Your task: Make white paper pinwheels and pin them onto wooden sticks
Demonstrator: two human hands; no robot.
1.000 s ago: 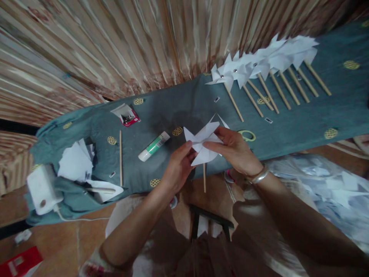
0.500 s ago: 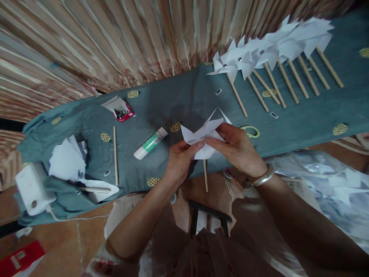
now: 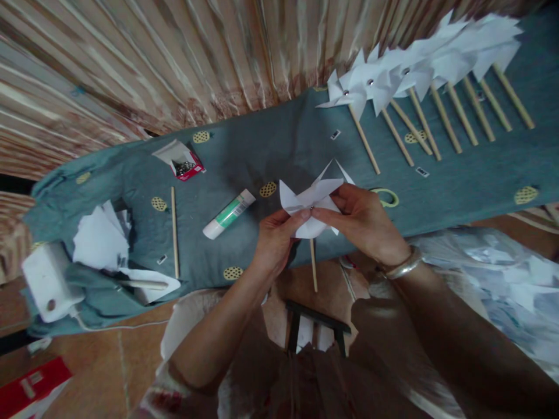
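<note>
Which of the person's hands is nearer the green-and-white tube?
The left. The left hand, pinching the paper pinwheel, is just to the right of the tube; the right hand is farther right, beyond the pinwheel's centre.

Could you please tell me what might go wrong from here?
The left hand and right hand pinch the paper pinwheel near its center, so it might crease. The small cardboard box stands open with shiny metal pieces inside, so a knock could spill them. The glue stick lies on its side and might roll if bumped.
</note>
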